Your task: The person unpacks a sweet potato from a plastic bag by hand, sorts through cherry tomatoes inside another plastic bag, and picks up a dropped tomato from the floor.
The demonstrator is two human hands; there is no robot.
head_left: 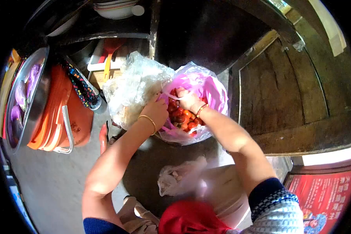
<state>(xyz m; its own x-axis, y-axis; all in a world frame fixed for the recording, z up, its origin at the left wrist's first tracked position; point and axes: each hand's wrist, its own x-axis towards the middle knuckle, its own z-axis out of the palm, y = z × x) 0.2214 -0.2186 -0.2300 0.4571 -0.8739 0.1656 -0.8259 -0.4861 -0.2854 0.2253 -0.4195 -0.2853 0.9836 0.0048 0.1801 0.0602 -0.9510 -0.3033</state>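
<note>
A pink plastic bag (214, 87) inside a clear outer bag (222, 95) stands wide at the mouth, with many small red and orange tomatoes (187, 119) in it. At its left rim, my left hand (156, 110) has its fingers curled over the pink plastic and holds the edge. My right hand (188, 100) reaches into the bag over the tomatoes, fingers bent; what they close on is hidden. Left of the pink bag and touching it is a crumpled translucent plastic bag (138, 80), its contents unclear.
Left are an orange basket (80, 121), a metal basin (15, 136) with purple eggplants (21, 93), and a patterned umbrella-like item (82, 84). A small plastic bag (171, 179) lies below. Wooden cabinet door (284, 85) at right; a red printed box (323, 195) lower right.
</note>
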